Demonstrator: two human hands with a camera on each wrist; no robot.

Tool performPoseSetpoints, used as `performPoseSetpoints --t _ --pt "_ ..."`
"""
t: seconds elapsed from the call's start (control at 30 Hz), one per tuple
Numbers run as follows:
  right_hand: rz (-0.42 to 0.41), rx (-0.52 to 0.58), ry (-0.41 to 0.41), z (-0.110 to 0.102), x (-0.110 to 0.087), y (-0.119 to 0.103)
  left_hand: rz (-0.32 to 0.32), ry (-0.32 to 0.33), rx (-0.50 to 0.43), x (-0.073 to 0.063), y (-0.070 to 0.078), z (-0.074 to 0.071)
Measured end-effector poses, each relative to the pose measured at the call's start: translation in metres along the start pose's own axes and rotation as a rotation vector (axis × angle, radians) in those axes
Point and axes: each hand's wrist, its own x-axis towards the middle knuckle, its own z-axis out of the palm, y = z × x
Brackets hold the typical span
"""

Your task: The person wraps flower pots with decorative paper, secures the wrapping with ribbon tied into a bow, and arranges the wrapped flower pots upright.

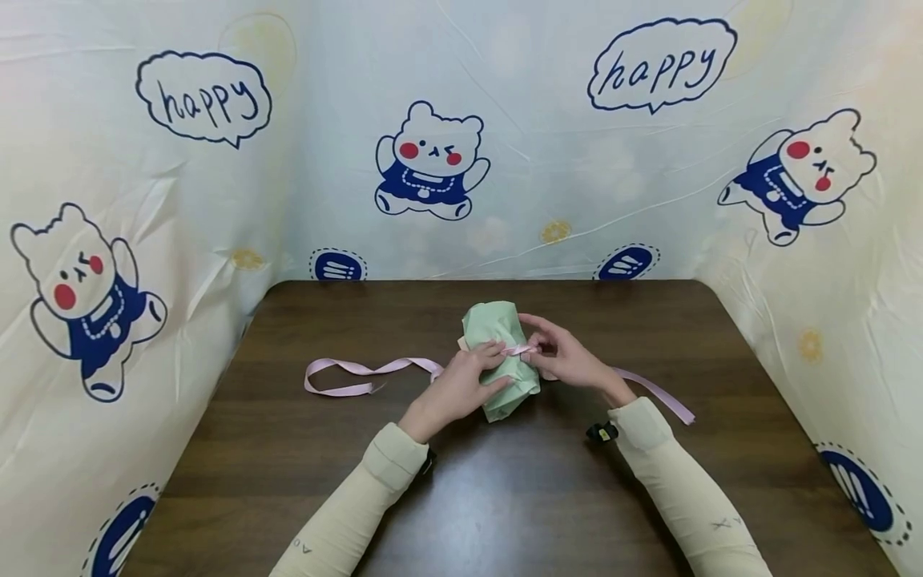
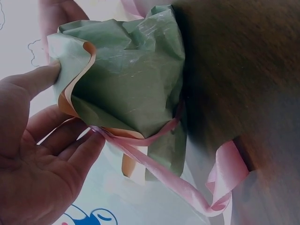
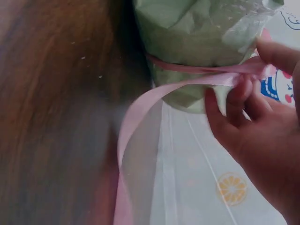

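Observation:
A package wrapped in pale green paper [image 1: 493,328] sits near the middle of the table, with pink ribbon [image 1: 516,350] round its waist. My left hand [image 1: 461,383] rests on the package. Its thumb [image 2: 44,77] presses a folded paper edge with an orange inner side, while the fingertips touch the ribbon where its strands meet. From the other side, my right hand [image 1: 566,353] pinches the ribbon between thumb and fingers at that crossing; a long pink tail [image 3: 133,112] hangs away from it. The crossing itself is partly covered by fingers.
The other ribbon tail [image 1: 346,390] lies curled on the brown wooden table [image 1: 497,513] to the left. On the right, a ribbon end [image 1: 667,401] lies beyond my wrist. A printed cloth backdrop [image 1: 519,160] surrounds the table's back and sides.

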Motion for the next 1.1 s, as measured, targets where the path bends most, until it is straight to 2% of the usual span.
performPoseSetpoints --t 0.13,0.23,0.53,0.67,0.73,0.8,1.0,1.1 --pt "-0.014 -0.019 0.166 -0.004 -0.002 0.004 0.011 0.011 0.01 0.0 -0.001 0.001" --pt "0.006 0.001 0.193 -0.007 -0.003 0.007 0.006 0.007 0.017 0.0 -0.002 0.001" --pt "0.009 0.059 0.035 -0.007 -0.004 0.007 -0.001 -0.001 -0.004 0.001 -0.001 0.001" --pt "0.0 0.036 -0.029 -0.002 -0.003 0.006 -0.013 -0.007 -0.005 0.0 0.0 0.0" --pt "-0.016 0.013 -0.031 0.001 -0.002 0.005 -0.014 -0.007 -0.009 0.0 0.0 0.0" --pt "-0.027 -0.002 -0.004 0.002 -0.001 0.006 -0.015 -0.012 -0.013 0.0 0.001 0.0" --pt "-0.045 -0.057 0.193 -0.005 -0.004 0.006 -0.002 -0.011 -0.005 0.002 -0.002 0.002" --pt "-0.038 -0.084 0.247 -0.009 -0.009 0.001 0.001 -0.004 -0.004 0.003 -0.003 0.001"
